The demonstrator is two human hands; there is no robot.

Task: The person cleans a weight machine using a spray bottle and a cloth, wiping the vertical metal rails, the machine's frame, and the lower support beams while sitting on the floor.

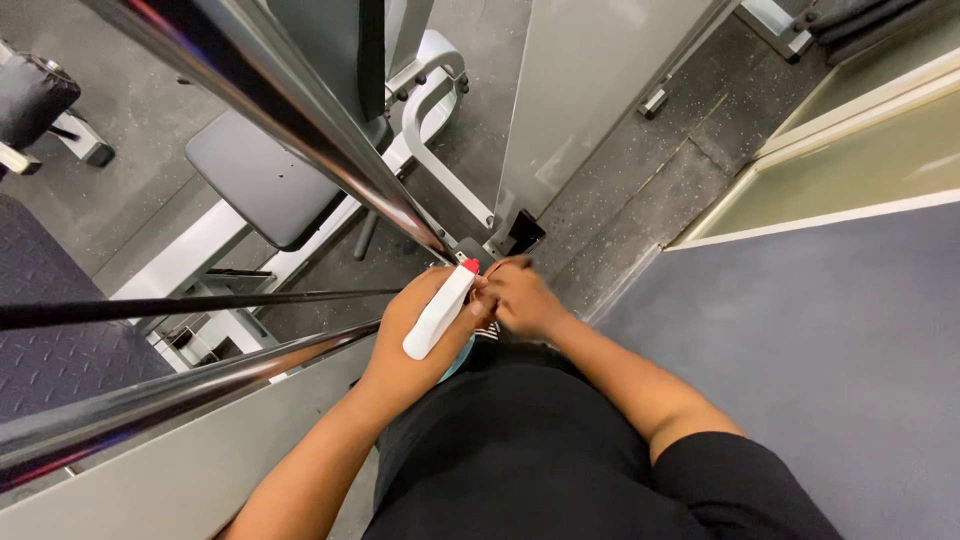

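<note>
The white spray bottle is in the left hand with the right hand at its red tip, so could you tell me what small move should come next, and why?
Probably a small twist of the red nozzle with the right hand. The left hand grips the white spray bottle around its body, while the right fingertips sit at the nozzle end. The bottle is not aimed at the chrome bar or the grey padded seat.

A white spray bottle (440, 311) with a red nozzle was gripped in the left hand (413, 335). The right hand (521, 298) was held against the nozzle end. Chrome bars (300, 120) and a grey padded seat (258, 180) of a gym machine were seen beyond, over speckled flooring (650, 170).
</note>
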